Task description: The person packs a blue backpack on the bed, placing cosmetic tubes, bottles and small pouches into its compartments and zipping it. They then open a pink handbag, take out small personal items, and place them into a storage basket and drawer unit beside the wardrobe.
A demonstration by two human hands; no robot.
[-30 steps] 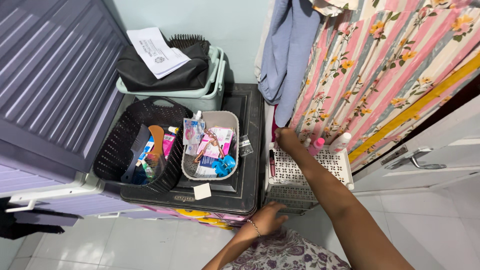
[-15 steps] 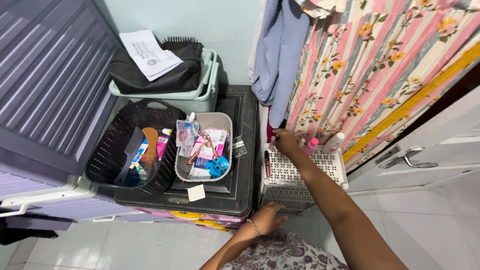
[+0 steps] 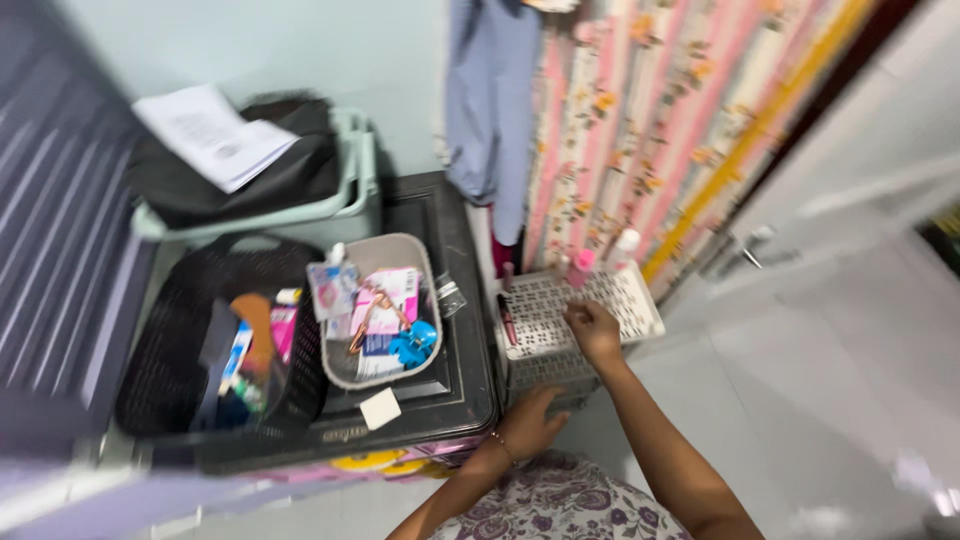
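Note:
My right hand rests on the top of a white perforated plastic basket that stands on the floor beside a black box. Its fingers are curled; whether they grip anything I cannot tell through the blur. My left hand presses against the basket's near lower side, next to the corner of the black box. Small pink and white bottles stand at the basket's far edge. A dark pen-like object lies on the basket's left part.
On the black box sit a grey tub of small toiletries and a black mesh basket of tubes. Behind is a green crate with a dark bag and papers. A blue garment and floral curtain hang behind; white tiled floor at right.
My right hand has drawn back from the bottles at the basket's far edge to the middle of its top. The view has swung to the right and blurred.

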